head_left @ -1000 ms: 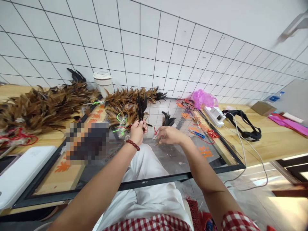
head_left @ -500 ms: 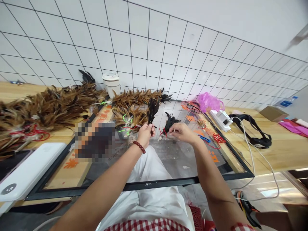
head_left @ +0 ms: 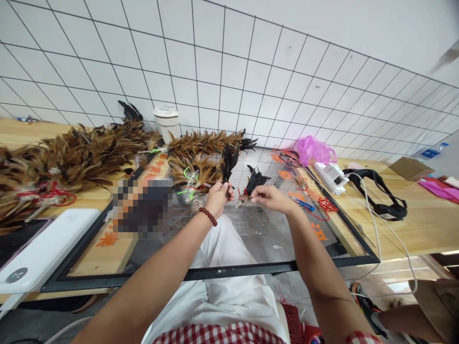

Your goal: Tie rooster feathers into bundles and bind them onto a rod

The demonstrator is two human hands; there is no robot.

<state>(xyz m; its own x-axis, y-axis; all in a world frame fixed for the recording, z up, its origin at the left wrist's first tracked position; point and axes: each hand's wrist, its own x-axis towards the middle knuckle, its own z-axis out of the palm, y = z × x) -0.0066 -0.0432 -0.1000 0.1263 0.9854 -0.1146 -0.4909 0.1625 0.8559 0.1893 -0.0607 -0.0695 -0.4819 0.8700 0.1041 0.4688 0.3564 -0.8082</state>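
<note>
My left hand [head_left: 219, 198], with a beaded bracelet at its wrist, is closed on the base of some black feathers [head_left: 229, 162] that stand upright above the glass panel [head_left: 251, 239]. To its right lies a small bundle of black feathers [head_left: 256, 180], bound with red string at its lower end. My right hand [head_left: 267, 197] is beside that bound end, thumb and fingers pinched together; whatever is between them is too small to make out. Behind my left hand are brown feathers [head_left: 201, 172] with bright green ties.
Brown feather garlands [head_left: 96, 153] cover the left of the table. A white power bank [head_left: 53, 243] lies at the near left, a lidded cup [head_left: 167, 122] at the back. On the right are a blue cutter [head_left: 304, 204], red string [head_left: 327, 204], a power strip [head_left: 330, 177] and a black strap [head_left: 380, 193].
Both hands keep almost the same places, the right fingers shifting slightly by the bound feather bundle. At the lower right, more of another person's leg has come into view.
</note>
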